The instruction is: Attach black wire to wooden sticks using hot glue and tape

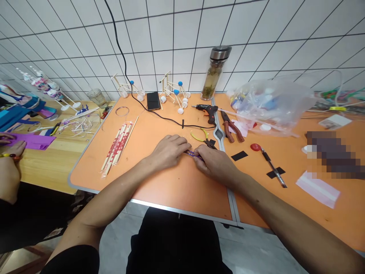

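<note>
My right hand (pixel 215 161) is closed around a slim purple tool (pixel 191 153) with a metal part, which looks like a craft knife; most of it is hidden by the fingers. My left hand (pixel 171 150) meets its other end, fingers curled down near the table top. What the left fingers pinch is hidden. Just beyond the hands lie yellow-handled pliers (pixel 202 136), partly behind my right hand. Farther back rests a black glue gun (pixel 208 111) with its cord. Red-handled pliers (pixel 232 128) lie to its right.
Paper-wrapped chopsticks (pixel 118 146) lie left. A phone (pixel 153 101), stick models with blue caps (pixel 176 91) and a glass bottle (pixel 215 74) stand near the wall. A plastic bag (pixel 273 106) and a pen (pixel 272 166) are right. Another person's hand (pixel 11 152) holds purple paper (pixel 35 141).
</note>
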The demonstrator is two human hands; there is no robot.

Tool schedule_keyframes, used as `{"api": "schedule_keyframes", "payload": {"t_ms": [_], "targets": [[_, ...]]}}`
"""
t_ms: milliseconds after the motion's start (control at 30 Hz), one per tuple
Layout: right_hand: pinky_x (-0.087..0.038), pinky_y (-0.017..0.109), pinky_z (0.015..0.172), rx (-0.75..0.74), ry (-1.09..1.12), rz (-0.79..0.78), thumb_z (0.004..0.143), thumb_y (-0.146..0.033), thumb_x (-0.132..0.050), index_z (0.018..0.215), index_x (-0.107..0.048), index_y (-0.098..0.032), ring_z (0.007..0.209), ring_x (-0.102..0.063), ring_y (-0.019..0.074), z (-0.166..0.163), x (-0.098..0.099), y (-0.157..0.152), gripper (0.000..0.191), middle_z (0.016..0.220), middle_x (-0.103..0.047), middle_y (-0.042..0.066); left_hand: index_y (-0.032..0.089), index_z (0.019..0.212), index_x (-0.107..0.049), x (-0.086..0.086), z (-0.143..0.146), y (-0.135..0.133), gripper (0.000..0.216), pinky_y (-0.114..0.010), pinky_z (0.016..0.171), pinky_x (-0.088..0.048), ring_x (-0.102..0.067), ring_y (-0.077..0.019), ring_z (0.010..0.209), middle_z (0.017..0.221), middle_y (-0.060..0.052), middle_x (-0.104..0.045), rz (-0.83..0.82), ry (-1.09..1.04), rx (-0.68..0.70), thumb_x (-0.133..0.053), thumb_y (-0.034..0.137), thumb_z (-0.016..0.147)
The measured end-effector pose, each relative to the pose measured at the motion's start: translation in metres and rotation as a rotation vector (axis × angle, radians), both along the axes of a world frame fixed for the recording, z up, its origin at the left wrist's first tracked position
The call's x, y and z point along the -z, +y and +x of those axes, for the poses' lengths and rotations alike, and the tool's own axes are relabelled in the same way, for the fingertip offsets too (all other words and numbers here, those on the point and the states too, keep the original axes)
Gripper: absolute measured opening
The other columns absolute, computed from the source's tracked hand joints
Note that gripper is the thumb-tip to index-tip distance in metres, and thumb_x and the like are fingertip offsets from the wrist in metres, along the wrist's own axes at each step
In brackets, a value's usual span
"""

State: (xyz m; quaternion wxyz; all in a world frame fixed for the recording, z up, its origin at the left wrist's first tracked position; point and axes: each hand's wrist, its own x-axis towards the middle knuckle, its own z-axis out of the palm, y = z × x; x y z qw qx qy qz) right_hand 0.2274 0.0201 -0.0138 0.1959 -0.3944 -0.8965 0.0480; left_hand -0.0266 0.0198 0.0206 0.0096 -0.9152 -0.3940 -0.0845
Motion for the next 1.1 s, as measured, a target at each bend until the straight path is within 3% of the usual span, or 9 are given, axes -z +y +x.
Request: {"api": "schedule_keyframes", "payload": {"t_ms": [100,233,333,467,733,1100], "targets": [[-0.034,0.033,0.066,0.009,-0.008,0.005,0.109,-0.022,-0.056,0.102,-0.066,-0.021,0.075,-0.067,0.0210,-0.002,0.001,0.000,0.012,0.094,-0.076,0.006,0.023,0.146,-0.075,-0.017,-0.021,0.015,0.059,-0.043,0.109,-0.057,-0.070,-0.0269,0.139,0.152,-0.008,-0.077,-0.049,-0.044,-0.056,-0.052,0.000,0.097],[-0.034,0.034,0.067,-0.009,-0.033,-0.026,0.108,-0.023,-0.057,0.103,-0.066,-0.021,0.077,-0.068,0.0215,-0.003,0.002,0.000,0.010,0.098,-0.078,0.007,0.018,0.154,-0.072,-0.027,-0.043,0.075,0.068,-0.048,0.125,-0.051,-0.063,-0.0311,0.151,0.165,-0.012,-0.070,0.031,-0.051,-0.274,-0.044,-0.004,0.097],[-0.036,0.034,0.068,-0.038,-0.049,-0.030,0.107,-0.021,-0.057,0.101,-0.065,-0.022,0.078,-0.069,0.0216,-0.004,0.003,0.000,0.010,0.099,-0.078,0.007,0.022,0.155,-0.072,-0.025,-0.048,0.127,0.070,-0.054,0.120,-0.052,-0.057,-0.0353,0.156,0.174,-0.011,-0.062,-0.020,0.082,-0.363,-0.042,-0.005,0.098],[-0.037,0.034,0.069,-0.081,-0.051,0.003,0.106,-0.019,-0.056,0.103,-0.066,-0.021,0.079,-0.069,0.0221,-0.006,0.004,-0.001,0.011,0.098,-0.077,0.008,0.021,0.144,-0.076,-0.016,-0.046,0.162,0.061,-0.054,0.110,-0.053,-0.060,-0.0369,0.145,0.159,-0.015,-0.072,-0.058,0.217,-0.454,-0.046,-0.003,0.097],[-0.031,0.035,0.066,-0.090,-0.082,0.024,0.106,-0.018,-0.057,0.101,-0.067,-0.021,0.078,-0.068,0.0218,-0.009,0.006,-0.001,0.011,0.093,-0.075,0.007,0.009,0.139,-0.075,-0.009,-0.055,0.167,0.052,-0.053,0.109,-0.052,-0.059,-0.0386,0.138,0.149,-0.025,-0.074,-0.052,0.240,-0.521,-0.043,-0.001,0.099],[-0.035,0.035,0.067,-0.105,-0.060,0.027,0.106,-0.018,-0.055,0.102,-0.066,-0.021,0.078,-0.068,0.0217,-0.007,0.004,-0.001,0.012,0.096,-0.076,0.008,0.012,0.138,-0.075,-0.017,-0.070,0.159,0.052,-0.048,0.107,-0.053,-0.061,-0.0367,0.139,0.151,-0.023,-0.072,-0.079,0.274,-0.580,-0.044,-0.001,0.099]]}}
